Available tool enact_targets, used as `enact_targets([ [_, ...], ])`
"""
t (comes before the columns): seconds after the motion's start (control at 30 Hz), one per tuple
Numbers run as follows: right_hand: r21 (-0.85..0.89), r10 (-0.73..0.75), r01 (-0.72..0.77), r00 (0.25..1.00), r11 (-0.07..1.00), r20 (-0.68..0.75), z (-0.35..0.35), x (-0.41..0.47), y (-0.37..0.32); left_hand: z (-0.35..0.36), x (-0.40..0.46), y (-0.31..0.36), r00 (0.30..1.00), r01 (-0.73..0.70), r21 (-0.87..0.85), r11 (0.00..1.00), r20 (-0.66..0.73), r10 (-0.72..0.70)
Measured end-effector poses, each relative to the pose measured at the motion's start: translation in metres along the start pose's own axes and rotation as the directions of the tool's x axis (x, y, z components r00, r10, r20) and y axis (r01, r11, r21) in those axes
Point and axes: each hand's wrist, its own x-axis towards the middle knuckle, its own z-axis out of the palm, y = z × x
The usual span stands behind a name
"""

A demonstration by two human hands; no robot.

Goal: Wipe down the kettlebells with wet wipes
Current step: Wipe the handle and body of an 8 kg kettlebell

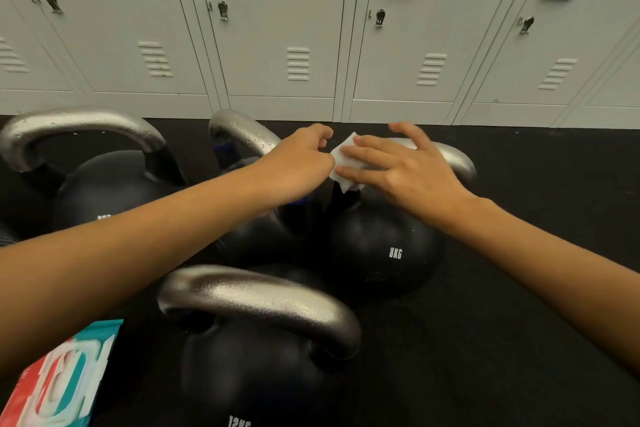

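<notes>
R hand (405, 166) fingers spread, pressing wipe (341, 163) on 8KG kettlebell (381, 246) handle; L hand (298, 166) pinches wipe edge.

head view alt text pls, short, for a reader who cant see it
A right hand presses a white wipe onto the 8KG kettlebell handle while the left hand pinches the wipe's edge. Three more kettlebells stand nearby.

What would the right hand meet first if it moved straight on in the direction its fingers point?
The right hand lies flat on the wet wipe, fingers pointing left. Going straight on, it would probably meet the left hand, which pinches the wipe's edge; depth is unclear.
</notes>
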Motion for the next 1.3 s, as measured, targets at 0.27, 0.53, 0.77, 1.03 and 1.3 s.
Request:
enact_targets([
  [0.27,0.195,0.349,-0.334,0.936,0.922,-0.048,-0.027,-0.041,0.008,0.003,-0.005,0.003,0.997,-0.029,-0.005,1.0,0.066,0.029],
  [0.53,0.726,0.685,-0.686,0.512,-0.037,0.518,-0.058,-0.037,-0.061,0.009,-0.004,0.005,0.982,-0.037,-0.002,0.999,0.187,0.037],
  [0.77,0.485,0.471,-0.135,0.124,-0.864,0.873,-0.033,-0.003,-0.058,0.006,-0.005,0.003,0.972,-0.026,0.002,1.0,0.232,0.025],
  [1.03,0.595,0.669,-0.789,0.36,-0.154,0.651,-0.006,0.017,-0.082,0.005,-0.006,0.004,0.974,-0.039,-0.003,0.999,0.223,0.039],
  [1.3,0.355,0.631,-0.842,0.539,0.406,0.558,0.005,0.001,-0.085,0.004,-0.007,0.005,0.973,-0.048,0.038,0.998,0.225,0.039],
])
